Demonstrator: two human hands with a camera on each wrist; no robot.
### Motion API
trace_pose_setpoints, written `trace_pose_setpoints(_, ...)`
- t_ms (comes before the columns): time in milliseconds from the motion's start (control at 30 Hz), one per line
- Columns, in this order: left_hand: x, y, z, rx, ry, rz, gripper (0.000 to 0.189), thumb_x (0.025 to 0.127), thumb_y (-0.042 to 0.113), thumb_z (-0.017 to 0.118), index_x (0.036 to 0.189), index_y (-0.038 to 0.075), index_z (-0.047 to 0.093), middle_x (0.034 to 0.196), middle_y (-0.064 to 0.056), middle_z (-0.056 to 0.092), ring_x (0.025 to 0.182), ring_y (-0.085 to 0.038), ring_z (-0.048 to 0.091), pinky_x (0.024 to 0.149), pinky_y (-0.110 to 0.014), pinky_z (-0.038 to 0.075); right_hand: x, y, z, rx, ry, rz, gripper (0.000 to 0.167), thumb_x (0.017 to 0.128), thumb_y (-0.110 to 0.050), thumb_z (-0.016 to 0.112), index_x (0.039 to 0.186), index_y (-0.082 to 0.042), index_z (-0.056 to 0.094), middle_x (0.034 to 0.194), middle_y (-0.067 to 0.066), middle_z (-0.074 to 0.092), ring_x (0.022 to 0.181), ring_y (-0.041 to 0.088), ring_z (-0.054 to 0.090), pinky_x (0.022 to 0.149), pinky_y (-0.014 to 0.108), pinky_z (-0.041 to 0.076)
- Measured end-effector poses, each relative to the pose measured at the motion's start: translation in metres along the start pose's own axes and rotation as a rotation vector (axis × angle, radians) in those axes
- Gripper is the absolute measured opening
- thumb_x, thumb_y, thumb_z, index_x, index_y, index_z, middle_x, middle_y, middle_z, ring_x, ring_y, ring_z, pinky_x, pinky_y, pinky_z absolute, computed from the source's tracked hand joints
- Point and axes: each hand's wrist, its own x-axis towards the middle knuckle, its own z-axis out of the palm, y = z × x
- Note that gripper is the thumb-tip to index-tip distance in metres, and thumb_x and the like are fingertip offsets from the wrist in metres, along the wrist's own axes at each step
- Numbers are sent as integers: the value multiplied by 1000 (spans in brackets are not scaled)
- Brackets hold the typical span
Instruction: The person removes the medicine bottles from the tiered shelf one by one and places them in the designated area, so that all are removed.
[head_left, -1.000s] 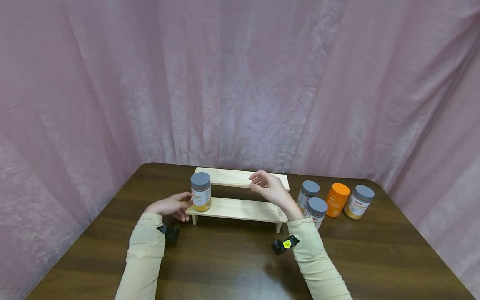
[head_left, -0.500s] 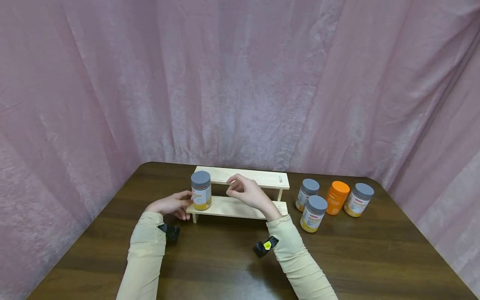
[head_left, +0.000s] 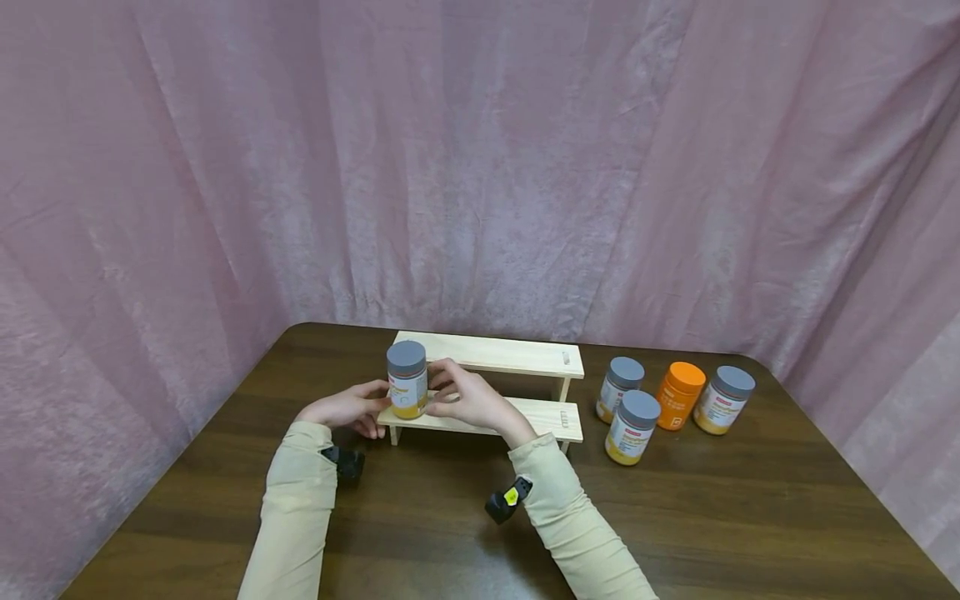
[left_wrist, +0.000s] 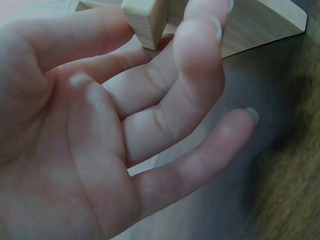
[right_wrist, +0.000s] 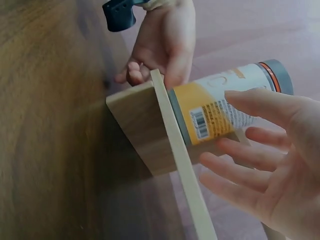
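A jar (head_left: pixel 407 392) with a grey lid and a white and yellow label stands upright at the left end of the lower board (head_left: pixel 546 413) of a two-step wooden shelf. My left hand (head_left: pixel 339 410) grips that end of the board, thumb at its top and fingers bent below, as the left wrist view shows. On the jar's other side is my right hand (head_left: pixel 471 400), fingers extended and fingertips right at the label. In the right wrist view one digit of the right hand (right_wrist: pixel 285 150) overlaps the jar (right_wrist: pixel 215 102), while the other fingers reach beside it.
The upper board (head_left: pixel 495 354) stands behind and higher. To the right on the dark wooden table (head_left: pixel 712 517) are an orange jar (head_left: pixel 678 400) and three grey-lidded jars, the nearest one (head_left: pixel 632 429) in front. A pink curtain (head_left: pixel 480 167) hangs behind the table.
My right hand has travelled left across the shelf from its right end to the jar's side. The left hand has kept its place at the board's end.
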Motion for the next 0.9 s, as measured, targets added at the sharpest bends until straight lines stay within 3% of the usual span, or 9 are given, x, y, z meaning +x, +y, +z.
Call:
trace_pose_setpoints(200,0,-5,-2,-3,10,-10,54,104,26,43,147,-1,26,72,-3,67,63,-11,63,67,-30,54,7,2,11,77,31,-23,72,86,-10,72,146,-6,31,130,24,54,116,39,61,99,46,50)
trace_pose_setpoints(367,1,-7,-5,5,22,-23,55,103,29,46,147,2,28,73,-4,66,64,-13,63,67,-31,54,15,-1,20,82,82,-26,78,87,-15,72,149,-12,25,136,20,54,120,33,60,98,43,51)
trace_pose_setpoints(533,2,-5,-5,-1,16,-14,57,102,32,47,147,2,28,74,-4,67,65,-12,64,69,-31,55,20,-2,27,99,164,-19,74,86,-17,74,147,-16,30,134,15,57,116,28,63,94,40,53)
trace_pose_setpoints(900,1,-4,-2,-15,23,-13,50,104,25,44,145,0,29,72,-4,66,63,-12,63,68,-31,55,19,0,37,205,261,6,67,86,-15,74,143,-17,41,132,16,58,113,32,64,94,37,54)
